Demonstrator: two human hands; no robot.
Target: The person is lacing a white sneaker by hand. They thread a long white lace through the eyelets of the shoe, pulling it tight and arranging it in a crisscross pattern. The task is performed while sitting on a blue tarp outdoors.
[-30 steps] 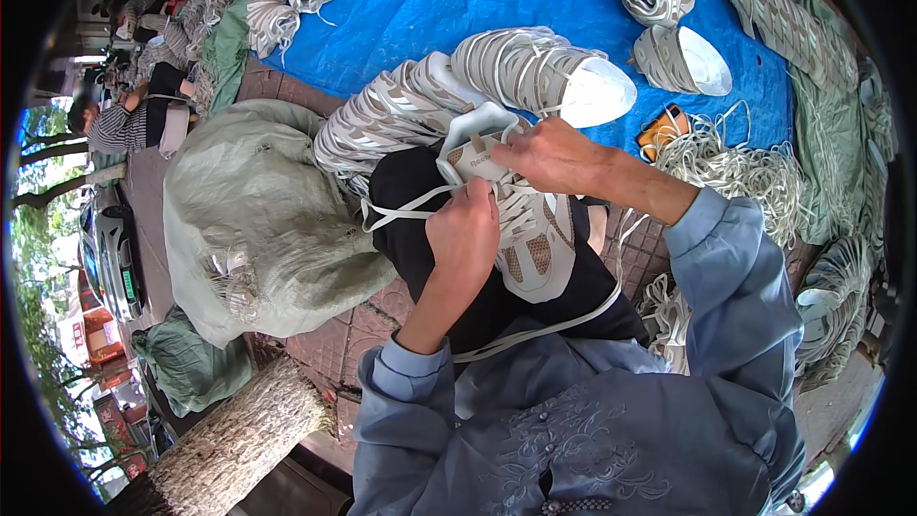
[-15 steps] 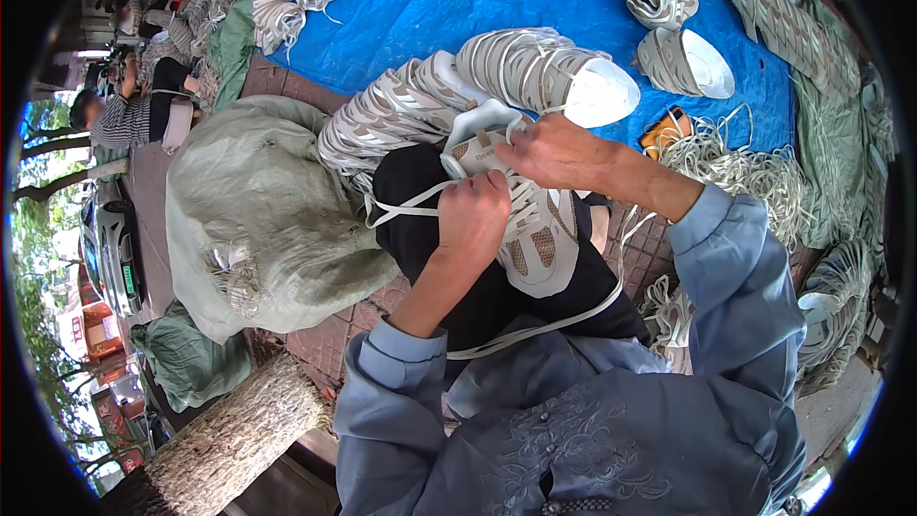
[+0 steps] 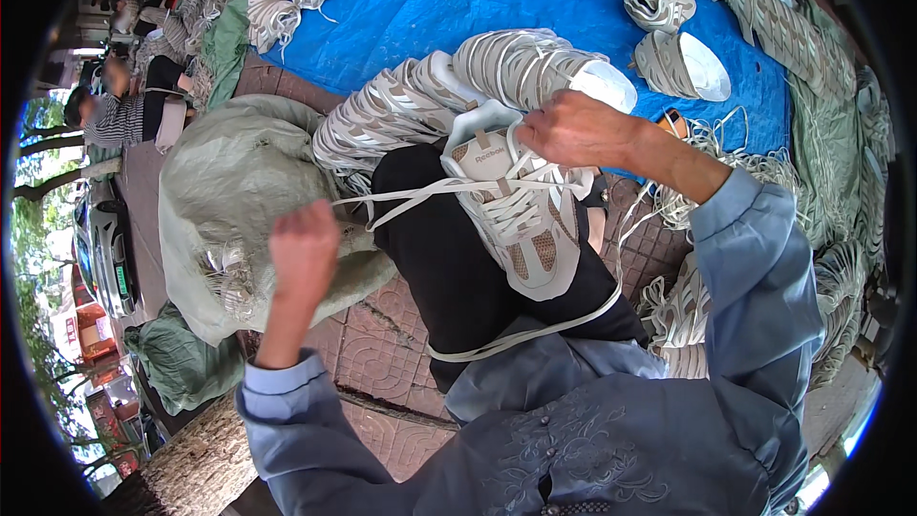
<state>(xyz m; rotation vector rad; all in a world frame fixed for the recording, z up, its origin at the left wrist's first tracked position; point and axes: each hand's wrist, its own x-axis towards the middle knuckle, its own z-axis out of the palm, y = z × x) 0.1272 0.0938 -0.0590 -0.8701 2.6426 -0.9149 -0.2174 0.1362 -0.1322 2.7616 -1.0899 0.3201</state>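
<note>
A white and beige shoe upper (image 3: 521,215) lies across my dark-trousered thighs, its toe toward me and its tongue showing. White lace criss-crosses its eyelets. At the upper's far right edge, my right hand (image 3: 583,141) is closed, fingertips pinching beside the tongue. My left hand (image 3: 306,253), somewhat blurred, is a fist out to the left over the sack. From it a white shoelace (image 3: 406,195) runs taut to the upper. Another length of lace loops around over my lap.
Long stacks of nested shoe uppers (image 3: 392,110) lie just beyond my knees, partly on a blue tarp (image 3: 411,0). A bulky pale sack (image 3: 239,191) stands at left. Loose laces (image 3: 745,172) lie in a heap at right. A tree trunk (image 3: 205,454) is lower left; other people sit far left.
My left hand has swung from the upper out to the left, drawing the lace with it. My right hand stays at the upper's edge, shifted slightly right.
</note>
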